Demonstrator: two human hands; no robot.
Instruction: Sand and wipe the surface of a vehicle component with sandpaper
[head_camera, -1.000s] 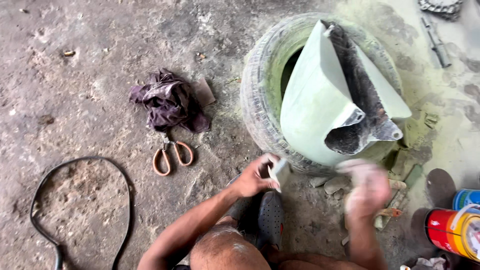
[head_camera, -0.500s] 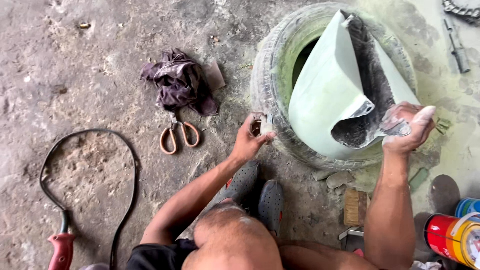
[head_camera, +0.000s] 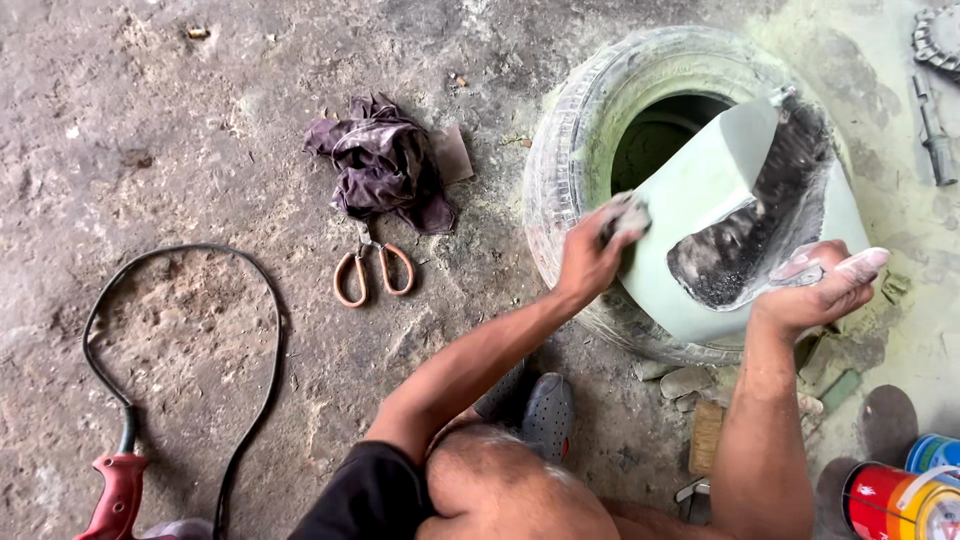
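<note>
— Pale green panel (head_camera: 700, 190), curved and bent, leans on the old tyre (head_camera: 560, 170) at the upper right of the frame, its dark blackened inner side showing toward the right

— And the hands?

— Left hand (head_camera: 592, 255) has its fingers closed round a small grey pad (head_camera: 628, 212), pressed against the panel's left edge just over the tyre's rim. Half a second ago that hand was lower and left of the tyre wall, off the panel. Right hand (head_camera: 815, 290) lies on the panel's lower right edge, fingers stretched out flat, nothing clamped in them; before, it sat further right and higher

— Anything else changed?

— The panel looks turned a little, more of the tyre's hole is open now. The rest has not moved: purple rag (head_camera: 385, 165) at upper centre, orange-handled scissors (head_camera: 372, 275) just below it, black hose (head_camera: 190, 350) looping at lower left to a red handle (head_camera: 115, 495), paint cans (head_camera: 900, 500) in the lower right corner
</note>
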